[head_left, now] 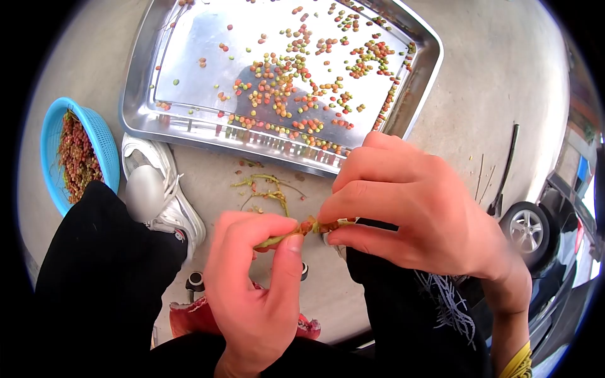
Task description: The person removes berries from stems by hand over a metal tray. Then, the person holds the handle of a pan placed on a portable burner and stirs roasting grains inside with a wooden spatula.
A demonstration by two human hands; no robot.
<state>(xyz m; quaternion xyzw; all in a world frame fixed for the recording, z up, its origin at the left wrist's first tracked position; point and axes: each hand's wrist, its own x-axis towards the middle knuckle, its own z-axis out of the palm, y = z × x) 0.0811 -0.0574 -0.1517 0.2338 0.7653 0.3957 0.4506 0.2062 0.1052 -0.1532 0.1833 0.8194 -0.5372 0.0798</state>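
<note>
My left hand (255,277) pinches one end of a green stem (274,240) between thumb and forefinger. Close beside it, my right hand (403,201) is closed on the same stem, where a few small reddish berries (309,224) cling between the two hands. Both hands are over the floor, just below the near rim of a shiny metal tray (252,146). Scattered over the tray are many loose red, orange and green berries (274,88). Bare picked stems (271,186) lie on the floor under the hands.
On the left, a blue plastic basket (108,148) holds reddish berry clusters (77,157). A white shoe (157,183) stands between basket and tray. A dark rod (506,164) lies on the concrete floor to the right, near a car wheel (528,231). Red fabric (192,318) shows below.
</note>
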